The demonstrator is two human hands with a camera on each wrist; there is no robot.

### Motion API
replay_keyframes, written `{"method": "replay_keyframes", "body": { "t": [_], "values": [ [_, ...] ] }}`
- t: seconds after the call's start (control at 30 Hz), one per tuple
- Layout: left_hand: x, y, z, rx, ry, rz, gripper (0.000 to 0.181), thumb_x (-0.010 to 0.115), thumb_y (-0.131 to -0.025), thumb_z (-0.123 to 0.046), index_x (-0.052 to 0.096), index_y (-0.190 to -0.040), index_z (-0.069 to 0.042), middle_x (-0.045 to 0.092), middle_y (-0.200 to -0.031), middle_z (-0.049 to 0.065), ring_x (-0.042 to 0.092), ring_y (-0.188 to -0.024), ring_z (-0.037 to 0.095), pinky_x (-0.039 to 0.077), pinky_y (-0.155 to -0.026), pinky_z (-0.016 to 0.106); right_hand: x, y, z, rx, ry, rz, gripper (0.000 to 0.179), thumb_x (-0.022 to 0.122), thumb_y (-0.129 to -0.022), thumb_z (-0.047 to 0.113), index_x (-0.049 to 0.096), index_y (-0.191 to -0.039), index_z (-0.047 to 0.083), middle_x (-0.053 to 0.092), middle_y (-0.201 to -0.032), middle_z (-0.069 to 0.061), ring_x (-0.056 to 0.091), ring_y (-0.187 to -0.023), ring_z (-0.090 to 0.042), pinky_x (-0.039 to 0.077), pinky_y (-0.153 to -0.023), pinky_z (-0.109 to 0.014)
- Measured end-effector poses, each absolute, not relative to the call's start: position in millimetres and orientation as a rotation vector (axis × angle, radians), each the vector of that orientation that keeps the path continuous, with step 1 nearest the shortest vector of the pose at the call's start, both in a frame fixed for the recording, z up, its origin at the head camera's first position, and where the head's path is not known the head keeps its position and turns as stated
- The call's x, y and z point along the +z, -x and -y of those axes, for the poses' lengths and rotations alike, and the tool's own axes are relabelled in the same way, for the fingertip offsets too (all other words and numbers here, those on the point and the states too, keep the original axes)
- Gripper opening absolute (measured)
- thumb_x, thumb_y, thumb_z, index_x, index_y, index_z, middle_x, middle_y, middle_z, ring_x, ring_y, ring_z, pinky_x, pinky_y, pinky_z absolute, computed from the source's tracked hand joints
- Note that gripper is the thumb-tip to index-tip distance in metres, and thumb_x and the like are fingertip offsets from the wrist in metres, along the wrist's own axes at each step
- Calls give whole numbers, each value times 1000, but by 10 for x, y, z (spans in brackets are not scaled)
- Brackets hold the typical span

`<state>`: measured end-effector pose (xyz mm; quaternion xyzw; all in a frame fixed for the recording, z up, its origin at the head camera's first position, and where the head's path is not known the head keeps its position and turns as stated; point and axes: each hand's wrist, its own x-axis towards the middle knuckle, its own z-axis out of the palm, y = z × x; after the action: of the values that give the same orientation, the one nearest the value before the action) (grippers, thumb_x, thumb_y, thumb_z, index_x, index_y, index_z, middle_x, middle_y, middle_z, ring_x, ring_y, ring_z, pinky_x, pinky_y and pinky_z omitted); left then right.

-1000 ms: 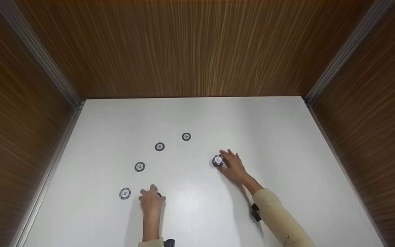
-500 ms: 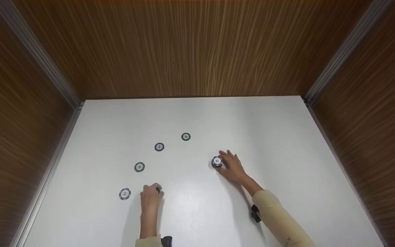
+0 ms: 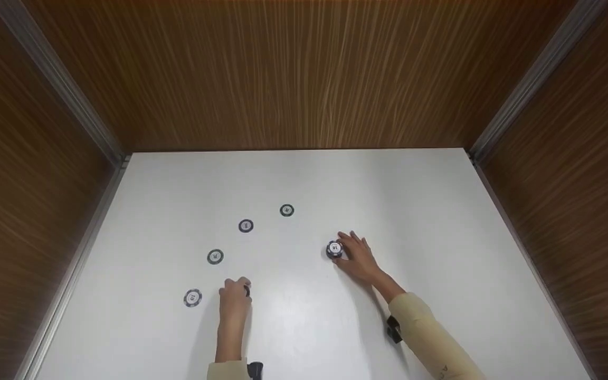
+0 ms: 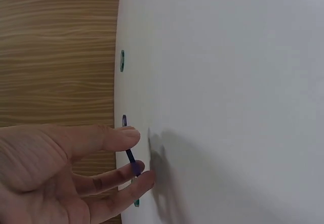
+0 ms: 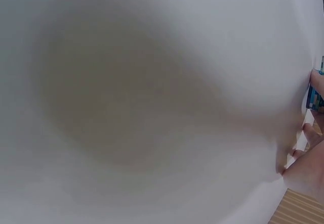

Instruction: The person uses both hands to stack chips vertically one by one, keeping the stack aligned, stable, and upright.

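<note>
Four loose chips are lying flat on the white table (image 3: 304,327), one chip stack (image 3: 334,249) is standing there, and one blue chip (image 4: 130,155) is sitting in a person's grasp. The layers of the stack are showing too small for counting. Of the loose ones, the first green chip (image 3: 286,210) is lying left of the stack and farther back, the dark blue chip (image 3: 246,225) farther left and also behind it, the second green chip (image 3: 215,256) well to its left and nearly level, and the blue-edged chip (image 3: 192,297) leftmost and nearer the wearer than the stack.

Two hands are working. The right hand (image 3: 358,258) is gripping the stack from its right side, thumb and forefinger curving round it. The left hand (image 3: 234,295), left of the stack and nearer the wearer, is pinching the blue chip between thumb and fingers.

Compared with a second ago, the left hand is holding its chip slightly farther forward, while the four loose chips are keeping their places.

The stack's top and the blue-edged chip are both reading "10"; the other chips' marks are staying illegible. Right of and nearer than the stack, the right sleeve (image 3: 425,332) is showing an "A".
</note>
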<state>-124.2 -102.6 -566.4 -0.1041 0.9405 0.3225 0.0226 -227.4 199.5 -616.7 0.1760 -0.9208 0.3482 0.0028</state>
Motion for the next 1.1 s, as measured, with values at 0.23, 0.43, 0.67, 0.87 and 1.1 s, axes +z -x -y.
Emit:
{"method": "replay_keyframes", "body": {
  "t": [0.23,0.43,0.67,0.87,1.1],
  "values": [
    [-5622,1340,988,889,240,-2944,18,62,-77,7,67,-93,1,54,-86,11,52,-83,28,50,-73,36,-6172,2248,-1983,1067,-533,2892,51,72,-77,14,52,-122,-2,43,-135,-17,24,-130,-40,8,-107,-55],
    [-5590,1426,990,829,172,-2972,15,65,-77,5,68,-90,0,52,-80,7,51,-79,25,50,-68,34,-6167,2233,-1982,1089,-555,2875,50,72,-76,16,54,-120,-1,43,-135,-17,25,-130,-39,8,-107,-54],
    [-5557,1508,983,763,71,-2975,11,63,-80,1,68,-89,0,50,-77,7,50,-77,24,49,-65,34,-6176,2228,-1989,1086,-566,2860,48,72,-76,16,55,-118,-1,43,-135,-16,26,-130,-40,9,-107,-56],
    [-5547,1504,958,726,9,-2998,8,63,-81,-1,67,-88,0,51,-74,7,51,-74,24,49,-62,32,-6180,2192,-1989,1088,-591,2867,50,73,-76,16,54,-119,-2,42,-135,-18,24,-130,-41,8,-106,-57],
    [-5523,1526,911,750,21,-2986,10,61,-82,-1,67,-90,1,49,-75,6,49,-74,23,48,-63,32,-6158,2158,-1960,1106,-616,2853,50,73,-76,13,54,-119,-3,42,-135,-21,24,-129,-43,9,-106,-57]
  ]
}}
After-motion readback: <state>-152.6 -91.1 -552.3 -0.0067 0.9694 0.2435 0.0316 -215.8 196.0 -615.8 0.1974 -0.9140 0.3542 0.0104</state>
